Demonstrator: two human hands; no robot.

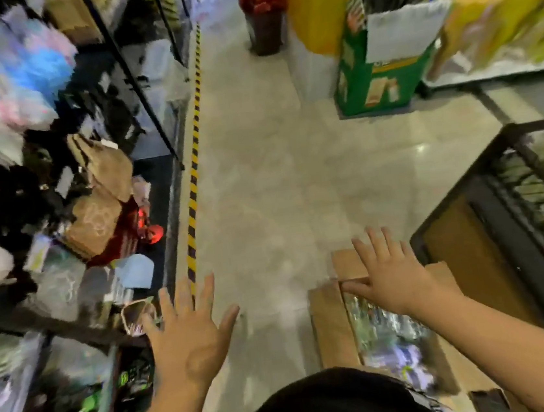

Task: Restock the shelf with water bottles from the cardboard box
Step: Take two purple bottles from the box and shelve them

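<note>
An open cardboard box (332, 331) stands on the floor at the lower right, its flaps folded out. Shiny wrapped water bottles (385, 335) fill it, blurred by motion. My right hand (394, 276) hovers over the box's far end with fingers spread and holds nothing. My left hand (187, 337) is held out flat over the floor, fingers spread, beside the left shelf (85, 332), and is empty too. The shelf's lower levels hold blurred packaged goods.
A yellow-black striped tape line (194, 177) runs along the left shelf's foot. A dark metal rack (502, 213) stands right of the box. A green display carton (380, 68) and a red-topped bin (264, 13) stand farther down the tiled aisle (277, 171).
</note>
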